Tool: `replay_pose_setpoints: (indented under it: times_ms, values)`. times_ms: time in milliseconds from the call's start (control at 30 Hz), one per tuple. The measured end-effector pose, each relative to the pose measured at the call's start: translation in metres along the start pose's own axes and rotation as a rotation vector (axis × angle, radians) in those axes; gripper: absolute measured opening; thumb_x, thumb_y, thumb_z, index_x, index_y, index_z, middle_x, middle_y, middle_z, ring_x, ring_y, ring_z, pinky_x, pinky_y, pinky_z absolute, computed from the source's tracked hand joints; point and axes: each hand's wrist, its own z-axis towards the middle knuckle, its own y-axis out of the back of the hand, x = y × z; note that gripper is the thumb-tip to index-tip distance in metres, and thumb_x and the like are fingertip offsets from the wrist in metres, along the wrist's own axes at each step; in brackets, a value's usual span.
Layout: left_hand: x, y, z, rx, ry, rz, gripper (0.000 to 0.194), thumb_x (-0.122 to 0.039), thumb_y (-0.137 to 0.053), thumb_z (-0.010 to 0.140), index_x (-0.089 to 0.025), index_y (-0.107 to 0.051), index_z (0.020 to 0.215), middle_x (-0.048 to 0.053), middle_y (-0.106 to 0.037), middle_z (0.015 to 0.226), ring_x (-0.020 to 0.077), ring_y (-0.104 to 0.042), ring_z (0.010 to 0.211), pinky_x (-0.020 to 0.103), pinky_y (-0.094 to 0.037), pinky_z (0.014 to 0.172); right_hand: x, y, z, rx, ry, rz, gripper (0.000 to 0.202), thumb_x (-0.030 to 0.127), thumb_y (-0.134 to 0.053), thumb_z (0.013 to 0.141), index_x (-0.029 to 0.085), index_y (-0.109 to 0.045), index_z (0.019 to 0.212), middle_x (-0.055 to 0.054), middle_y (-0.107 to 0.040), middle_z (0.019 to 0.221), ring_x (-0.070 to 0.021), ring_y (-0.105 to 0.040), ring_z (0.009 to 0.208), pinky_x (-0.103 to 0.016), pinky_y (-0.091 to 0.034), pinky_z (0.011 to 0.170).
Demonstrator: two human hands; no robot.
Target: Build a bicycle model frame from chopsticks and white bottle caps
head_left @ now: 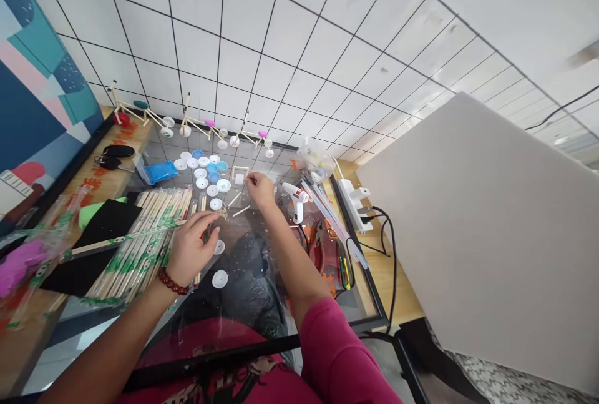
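Note:
My right hand is closed in a pinch at the far middle of the glass table; whatever its fingertips hold is hidden. Close by its fingertips are a small frame of wooden sticks and a small white piece. My left hand, fingers apart, hovers at the right edge of the bundled wooden chopsticks, near a white bottle cap. Loose cut sticks lie between the hands. A white glue gun rests right of my right hand.
White and blue caps cluster at the back left. Several stick models with cap wheels line the wall. At right are glue sticks, red-handled pliers, a power strip with cables, and a large pale panel.

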Motion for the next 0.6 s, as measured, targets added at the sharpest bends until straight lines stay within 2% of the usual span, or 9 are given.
replay_pose_setpoints:
  times_ms: [167, 367, 467, 600]
  values:
    - [0.0, -0.001, 0.0, 0.007, 0.019, -0.012, 0.024, -0.031, -0.061, 0.096, -0.023, -0.077, 0.111, 0.01, -0.079, 0.117, 0.0271, -0.077, 0.107, 0.041, -0.063, 0.097, -0.004, 0.004, -0.001, -0.001, -0.005, 0.026, 0.009, 0.021, -0.066, 0.086, 0.022, -0.074, 0.081, -0.003, -0.075, 0.086, -0.019, -0.065, 0.081, -0.034, -0.053, 0.09]
    - [-0.001, 0.0, 0.001, 0.004, 0.026, -0.034, 0.022, -0.031, -0.061, 0.095, -0.024, -0.077, 0.109, 0.01, -0.08, 0.117, 0.027, -0.077, 0.107, 0.043, -0.063, 0.097, -0.003, 0.013, -0.012, -0.003, 0.003, 0.112, 0.013, 0.03, -0.061, 0.085, 0.022, -0.07, 0.082, 0.001, -0.069, 0.075, -0.0162, -0.06, 0.071, -0.028, -0.052, 0.076]
    - [-0.003, 0.001, 0.002, -0.022, 0.031, -0.054, 0.021, -0.031, -0.061, 0.095, -0.023, -0.077, 0.107, 0.01, -0.08, 0.115, 0.0265, -0.077, 0.104, 0.043, -0.063, 0.096, 0.004, 0.017, -0.03, 0.045, 0.047, 0.213, 0.013, 0.032, -0.061, 0.085, 0.022, -0.068, 0.081, 0.002, -0.067, 0.073, -0.0149, -0.057, 0.068, -0.026, -0.05, 0.069]
    - [-0.005, 0.003, 0.004, -0.067, 0.114, -0.13, 0.022, -0.036, -0.065, 0.094, -0.022, -0.076, 0.108, 0.009, -0.079, 0.111, 0.0232, -0.076, 0.093, 0.04, -0.064, 0.087, 0.018, 0.025, -0.069, 0.147, 0.132, 0.342, 0.019, 0.039, -0.061, 0.088, 0.021, -0.068, 0.084, 0.001, -0.066, 0.076, -0.0146, -0.056, 0.068, -0.025, -0.048, 0.066]
